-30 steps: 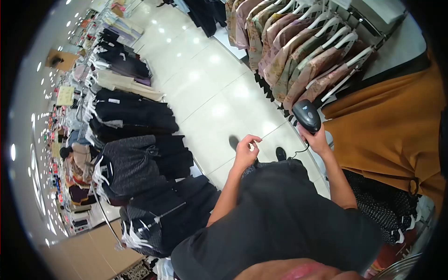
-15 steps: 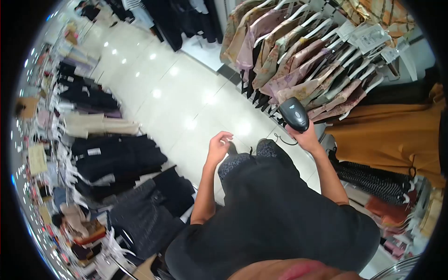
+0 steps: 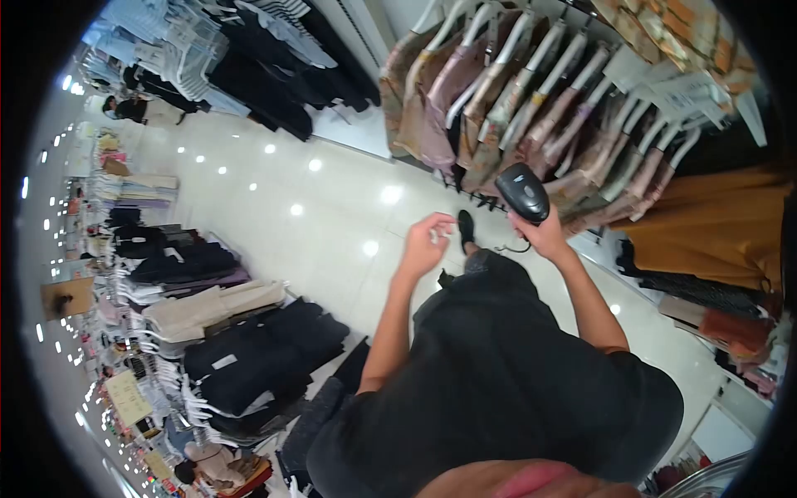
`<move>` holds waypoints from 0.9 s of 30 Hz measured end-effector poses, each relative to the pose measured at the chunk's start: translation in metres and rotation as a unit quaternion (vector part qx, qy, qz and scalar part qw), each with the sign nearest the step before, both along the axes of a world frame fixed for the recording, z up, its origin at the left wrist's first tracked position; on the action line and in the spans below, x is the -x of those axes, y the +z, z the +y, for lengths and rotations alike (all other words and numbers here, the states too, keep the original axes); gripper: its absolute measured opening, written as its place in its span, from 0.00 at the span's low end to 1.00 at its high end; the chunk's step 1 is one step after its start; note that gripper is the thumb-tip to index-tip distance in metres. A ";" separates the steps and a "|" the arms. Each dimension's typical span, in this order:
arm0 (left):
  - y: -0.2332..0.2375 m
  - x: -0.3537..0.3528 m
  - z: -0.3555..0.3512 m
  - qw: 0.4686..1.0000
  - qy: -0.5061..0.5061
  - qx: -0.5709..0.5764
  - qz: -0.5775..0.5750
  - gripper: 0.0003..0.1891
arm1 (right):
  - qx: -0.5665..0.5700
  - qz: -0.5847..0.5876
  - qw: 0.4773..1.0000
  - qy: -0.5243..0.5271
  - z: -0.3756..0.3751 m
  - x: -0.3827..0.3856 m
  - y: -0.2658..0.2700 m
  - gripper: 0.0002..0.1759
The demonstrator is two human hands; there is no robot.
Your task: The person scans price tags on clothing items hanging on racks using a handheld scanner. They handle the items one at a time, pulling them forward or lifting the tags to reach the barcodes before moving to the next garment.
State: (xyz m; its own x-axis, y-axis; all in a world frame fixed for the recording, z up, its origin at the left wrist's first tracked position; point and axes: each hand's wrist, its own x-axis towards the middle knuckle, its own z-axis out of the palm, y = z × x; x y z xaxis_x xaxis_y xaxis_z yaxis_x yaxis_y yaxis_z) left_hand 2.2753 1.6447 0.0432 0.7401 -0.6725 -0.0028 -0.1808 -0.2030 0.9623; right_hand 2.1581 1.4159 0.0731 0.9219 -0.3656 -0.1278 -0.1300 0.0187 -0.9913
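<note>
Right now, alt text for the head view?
A person's right hand grips a black handheld barcode scanner near a rail of floral garments on white plastic hangers; the left hand is raised, empty, over a glossy pale tiled floor.

The scanner [image 3: 523, 192] is glossy black, and the person's plain top [image 3: 498, 390] is black too. Behind the scanner hang blouses [image 3: 465, 108] in a faded pink and olive floral print on white hangers [image 3: 531, 70], beside a plain mustard garment [image 3: 706, 228] and an orange-and-cream plaid one [image 3: 672, 25]. The floor [image 3: 332, 216] is pale cream tile dotted with bright light spots, and the opposite rack carries mostly black clothes [image 3: 249, 349], one beige piece [image 3: 207, 305] and light blue ones [image 3: 149, 33].
</note>
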 end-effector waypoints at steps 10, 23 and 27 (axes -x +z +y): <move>0.011 -0.075 -0.043 0.989 -0.110 -0.064 0.077 0.20 | 0.031 -0.066 0.997 -0.001 -0.025 -0.108 0.002 0.11; 0.003 -0.193 -0.099 0.946 -0.308 -0.010 0.098 0.21 | 0.032 -0.031 0.985 -0.169 -0.001 -0.138 0.010 0.13; -0.002 -0.222 -0.100 0.914 -0.378 0.049 0.140 0.26 | 0.081 -0.010 0.968 -0.236 0.030 -0.146 0.012 0.10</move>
State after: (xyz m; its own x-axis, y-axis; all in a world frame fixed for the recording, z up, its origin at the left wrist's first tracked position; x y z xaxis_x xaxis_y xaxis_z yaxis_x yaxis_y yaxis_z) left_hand 2.4976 1.5448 0.0414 0.0434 -0.9985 -0.0331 0.0215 -0.0322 0.9993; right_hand 2.3038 1.4463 0.0850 0.6487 -0.7608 -0.0176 -0.1265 -0.0849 -0.9883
